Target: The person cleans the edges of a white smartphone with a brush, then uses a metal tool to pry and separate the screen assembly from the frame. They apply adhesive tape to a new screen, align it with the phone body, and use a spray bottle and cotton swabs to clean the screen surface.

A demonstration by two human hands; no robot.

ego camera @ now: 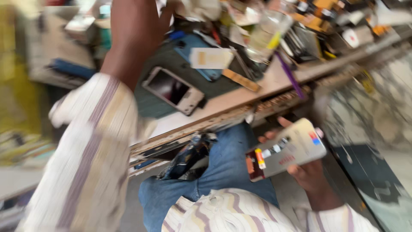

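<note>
My right hand (pixel 307 172) is low beside my knee and holds a pale gold phone (pixel 286 149) back side up, with small coloured stickers on it. My left hand (pixel 135 30) is raised over the cluttered workbench, its fingers running out of the top of the frame, so what they touch is hidden. Below that hand a phone with a dark screen and a white frame (pixel 174 90) lies on a dark green mat (pixel 150 103). The whole picture is blurred by motion.
The wooden workbench (pixel 274 83) carries a blue phone (pixel 195 53) with a white card on it, a clear plastic bottle (pixel 266 34), a purple stick (pixel 289 75), a wooden strip (pixel 241 80) and several small parts. A crumpled dark wrapper (pixel 189 157) hangs below the bench edge.
</note>
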